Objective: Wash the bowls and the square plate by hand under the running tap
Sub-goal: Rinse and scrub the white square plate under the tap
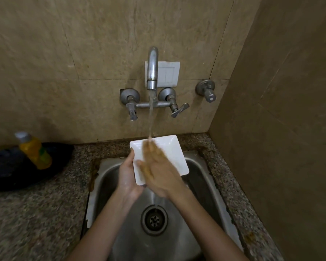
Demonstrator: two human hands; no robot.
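Observation:
A white square plate [174, 154] is held over the steel sink [199, 178], tilted under the stream from the tap [152, 68]. My left hand [127, 176] grips the plate by its left edge, thumb on the rim. My right hand [159, 170] lies flat on the plate's face, fingers straight and blurred, with water running over them. The water falls onto the plate's upper part and runs off towards the drain [154, 220]. No bowls show in this view.
A yellow soap bottle [34, 150] lies in a black pan [9, 172] on the granite counter [36, 213] at the left. Two tap handles [179, 110] and a separate valve [207, 90] stick out from the tiled wall. A side wall closes off the right.

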